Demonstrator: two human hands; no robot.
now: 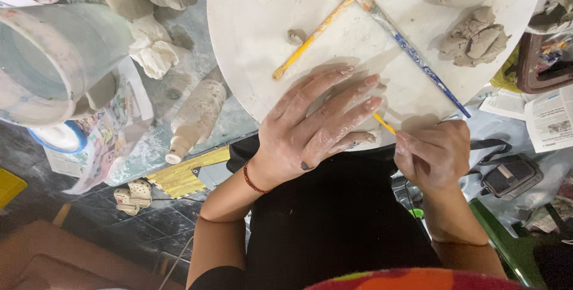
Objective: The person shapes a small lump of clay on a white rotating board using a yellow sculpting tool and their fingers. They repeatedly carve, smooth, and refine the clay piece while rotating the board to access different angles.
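Note:
My left hand (pixel 319 124), smeared with clay, lies flat with fingers spread at the near edge of a round white board (pixel 256 39). My right hand (pixel 433 154) is closed around a thin yellow tool (pixel 385 124), whose tip points toward my left fingertips. What lies under my left hand is hidden. On the board lie a yellow-handled tool (pixel 319 30) and a blue-handled brush (pixel 418 60), crossing near the top. A lump of grey clay (pixel 474 38) sits at the board's right side, and a small clay crumb (pixel 295 37) rests near the yellow-handled tool.
A large translucent plastic container (pixel 54 57) stands at the left, with a clay-coated bottle (pixel 194 120) and crumpled white rag (pixel 154 56) beside it. Printed papers (pixel 549 120) and a small black pouch (pixel 512 175) lie at right. Tiled floor and a pair of sandals (pixel 132 196) below.

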